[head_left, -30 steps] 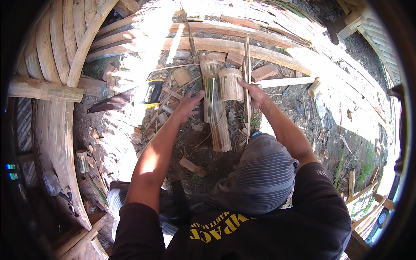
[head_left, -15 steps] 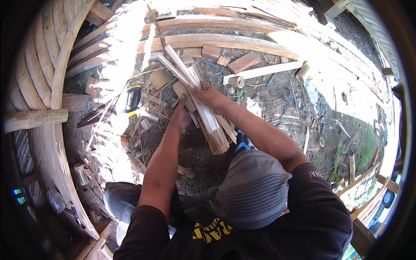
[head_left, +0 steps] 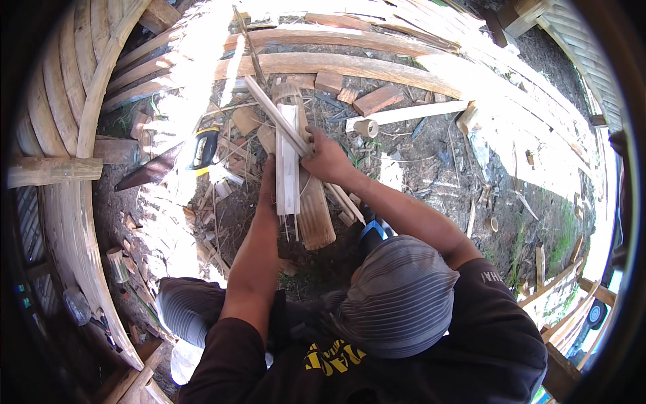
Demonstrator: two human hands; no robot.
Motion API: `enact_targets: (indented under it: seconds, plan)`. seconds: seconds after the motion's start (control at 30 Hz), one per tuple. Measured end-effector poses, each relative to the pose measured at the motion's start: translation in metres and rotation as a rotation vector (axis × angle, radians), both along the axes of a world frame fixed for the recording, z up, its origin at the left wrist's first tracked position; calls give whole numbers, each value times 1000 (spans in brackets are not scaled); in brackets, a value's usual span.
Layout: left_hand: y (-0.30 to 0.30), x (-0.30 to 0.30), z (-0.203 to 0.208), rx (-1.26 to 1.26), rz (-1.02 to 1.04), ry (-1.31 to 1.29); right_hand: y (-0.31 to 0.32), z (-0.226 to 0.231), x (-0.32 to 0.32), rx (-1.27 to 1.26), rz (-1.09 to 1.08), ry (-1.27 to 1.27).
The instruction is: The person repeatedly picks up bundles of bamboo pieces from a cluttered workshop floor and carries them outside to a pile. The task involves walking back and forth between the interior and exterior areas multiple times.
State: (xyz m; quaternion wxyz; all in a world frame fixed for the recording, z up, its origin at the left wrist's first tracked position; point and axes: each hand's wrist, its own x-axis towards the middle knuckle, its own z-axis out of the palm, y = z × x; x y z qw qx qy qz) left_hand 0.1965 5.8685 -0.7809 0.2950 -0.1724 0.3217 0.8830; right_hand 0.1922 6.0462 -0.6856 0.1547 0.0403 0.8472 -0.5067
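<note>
A bundle of pale split bamboo strips (head_left: 288,161) lies lengthwise in front of me. My left hand (head_left: 269,180) is pressed to its left side and seems to grip it, though the strips hide the fingers. My right hand (head_left: 327,159) is closed around longer thin strips (head_left: 268,108) that slant up to the left across the bundle. Under the bundle lies a short brown bamboo section (head_left: 315,215), its lower end pointing toward me.
A hand saw (head_left: 202,149) with a black and yellow handle lies to the left among wood chips. Long bamboo poles (head_left: 336,64) run across the top and curve down the left side. A short bamboo tube (head_left: 367,126) and wood blocks (head_left: 377,99) lie on the right.
My hands, first reaching to an upright bamboo piece, have gathered the split strips. The bundle has swung from a slant to lie straight, and both hands have drawn closer together.
</note>
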Motion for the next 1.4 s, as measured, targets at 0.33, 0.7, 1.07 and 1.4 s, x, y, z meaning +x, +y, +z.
enact_targets:
  seconds: [0.33,0.7,1.07,1.4]
  plan:
    - [1,-8,0,-35,-44,84,29,-13,-14,-707,-254,-196]
    - [51,-18,30,-657,30,454,35,-23,-6,-461,-312,20]
    - [34,-7,6,-56,-97,137,90,0,-1,-537,-190,-160]
    - [62,-61,43,-68,0,255,278,-15,-74,545,133,-101]
